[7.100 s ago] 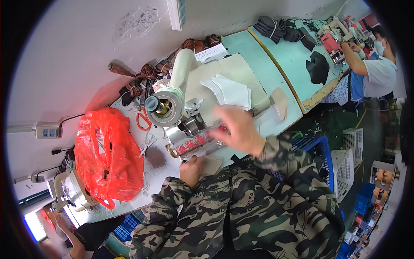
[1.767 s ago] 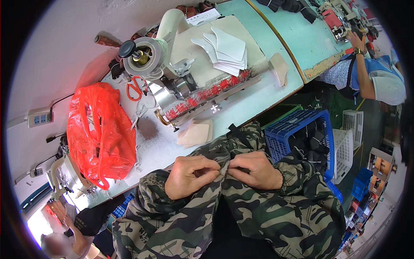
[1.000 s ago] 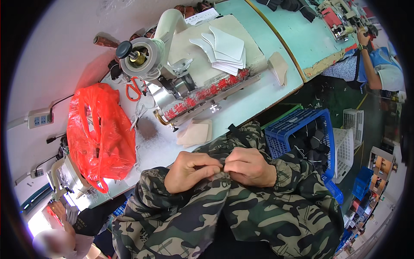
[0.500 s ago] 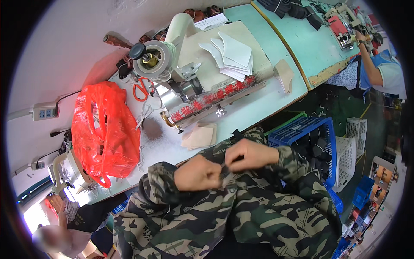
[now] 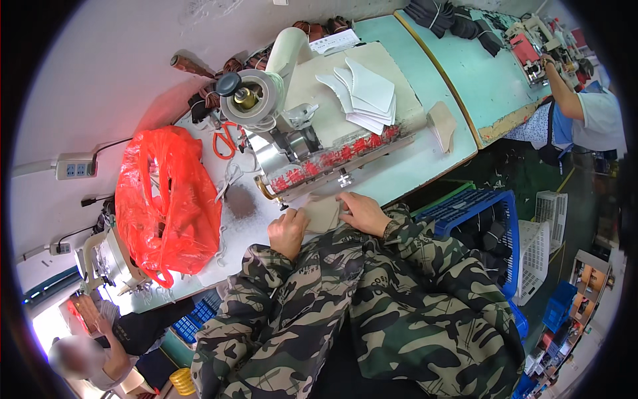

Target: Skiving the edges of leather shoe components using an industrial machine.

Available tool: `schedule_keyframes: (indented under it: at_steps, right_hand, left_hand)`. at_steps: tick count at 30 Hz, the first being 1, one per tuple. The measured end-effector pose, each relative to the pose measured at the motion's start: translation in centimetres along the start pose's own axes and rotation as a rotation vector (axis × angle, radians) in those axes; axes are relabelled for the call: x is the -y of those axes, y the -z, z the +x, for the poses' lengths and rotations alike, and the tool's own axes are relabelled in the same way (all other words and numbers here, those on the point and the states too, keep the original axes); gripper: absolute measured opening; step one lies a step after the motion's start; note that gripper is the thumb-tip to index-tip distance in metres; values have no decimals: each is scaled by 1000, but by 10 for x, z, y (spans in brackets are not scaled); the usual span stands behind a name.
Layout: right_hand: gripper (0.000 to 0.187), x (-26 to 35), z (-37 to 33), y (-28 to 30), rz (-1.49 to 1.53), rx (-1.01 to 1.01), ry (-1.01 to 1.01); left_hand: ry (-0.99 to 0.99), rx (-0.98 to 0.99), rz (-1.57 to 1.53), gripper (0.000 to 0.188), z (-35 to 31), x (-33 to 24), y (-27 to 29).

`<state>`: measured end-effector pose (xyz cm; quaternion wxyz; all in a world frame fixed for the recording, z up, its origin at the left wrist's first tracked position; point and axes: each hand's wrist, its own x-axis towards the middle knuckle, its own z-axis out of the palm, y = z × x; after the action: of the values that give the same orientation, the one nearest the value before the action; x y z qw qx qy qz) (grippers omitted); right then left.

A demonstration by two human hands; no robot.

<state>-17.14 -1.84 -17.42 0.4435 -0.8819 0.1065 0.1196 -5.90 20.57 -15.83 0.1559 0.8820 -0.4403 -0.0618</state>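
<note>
A small stack of beige cut pieces [image 5: 322,215] lies at the front edge of the table, just below the cream machine [image 5: 329,113]. My left hand [image 5: 287,233] pinches its left edge with curled fingers. On the opposite side, my right hand [image 5: 364,213] has its thumb and fingers closed on the right edge. Part of the stack is covered by the fingers. White cut pieces [image 5: 365,90] lie fanned on the machine's flat top. Another beige stack [image 5: 440,125] rests to its right.
A red plastic bag [image 5: 169,206] fills the table's left side, near red-handled scissors [image 5: 224,141]. To my right stands a blue crate [image 5: 508,233] holding dark bundles. Two other people work at machines, one far right [image 5: 565,100], one lower left [image 5: 116,359].
Both hands, earlier together and blurred over my lap, have moved forward and apart to the beige stack on the table. They now hold its two sides.
</note>
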Motion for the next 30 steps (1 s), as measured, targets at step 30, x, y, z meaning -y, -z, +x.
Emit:
schedule_keyframes:
  at_steps: [30]
  right_hand:
    - [28, 118, 108, 149, -344, -116, 266]
  left_hand:
    - [230, 588, -637, 15, 188, 52, 143]
